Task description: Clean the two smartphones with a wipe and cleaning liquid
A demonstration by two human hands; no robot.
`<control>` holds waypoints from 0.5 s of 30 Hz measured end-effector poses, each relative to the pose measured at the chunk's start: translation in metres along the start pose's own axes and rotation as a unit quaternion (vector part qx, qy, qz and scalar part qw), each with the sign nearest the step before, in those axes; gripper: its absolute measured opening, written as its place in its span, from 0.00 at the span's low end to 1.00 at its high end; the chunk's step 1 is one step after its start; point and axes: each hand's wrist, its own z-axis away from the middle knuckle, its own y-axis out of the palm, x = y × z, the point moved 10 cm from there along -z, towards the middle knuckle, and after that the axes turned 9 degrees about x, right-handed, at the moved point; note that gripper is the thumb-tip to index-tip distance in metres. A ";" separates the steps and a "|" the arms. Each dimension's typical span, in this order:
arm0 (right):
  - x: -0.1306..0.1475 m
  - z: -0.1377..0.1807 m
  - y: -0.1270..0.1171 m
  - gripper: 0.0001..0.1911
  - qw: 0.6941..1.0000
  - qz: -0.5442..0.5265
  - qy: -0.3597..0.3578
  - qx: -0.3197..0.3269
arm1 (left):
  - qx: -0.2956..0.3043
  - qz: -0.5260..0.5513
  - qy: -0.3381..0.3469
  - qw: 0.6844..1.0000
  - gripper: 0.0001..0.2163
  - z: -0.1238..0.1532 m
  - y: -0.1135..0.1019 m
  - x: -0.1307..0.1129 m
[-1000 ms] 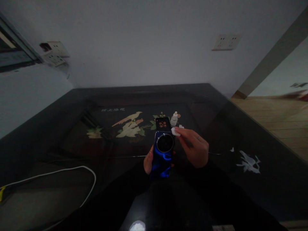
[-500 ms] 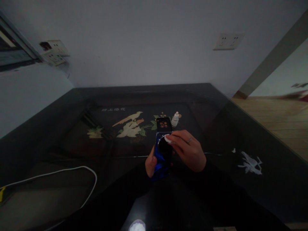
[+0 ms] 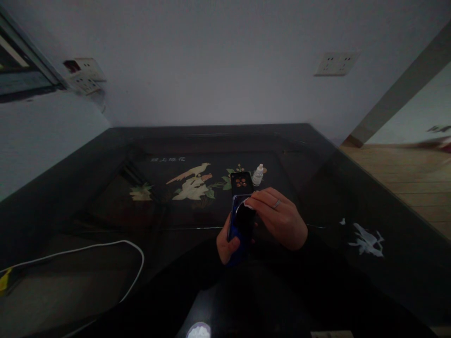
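Note:
My left hand (image 3: 226, 241) is wrapped around a blue phone (image 3: 243, 223), its back turned up with a big round black camera module. My right hand (image 3: 281, 218), a ring on one finger, pinches a small white pad (image 3: 247, 202) against the upper edge of that module. The fingers cover most of the pad. Just beyond the phone's top lies a dark rectangular object (image 3: 241, 182) with several copper-coloured round spots. Beside it, to the right, stands a small white dropper bottle (image 3: 258, 175).
A dark glossy table (image 3: 306, 188) with inlaid bird and flower pictures fills the middle. On its left runs a white cable (image 3: 105, 244). Wall sockets (image 3: 336, 64) are at the back. A white inlaid figure (image 3: 367, 240) shows at right.
The pad has shifted slightly on the camera module and shows less between my fingers. The phone has tilted, its blue back now looking darker. Both hands moved slightly right in view.

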 end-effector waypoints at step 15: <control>0.009 -0.005 -0.002 0.12 0.998 0.030 -0.042 0.040 | 0.077 -0.244 0.112 0.960 0.29 0.005 0.025 -0.025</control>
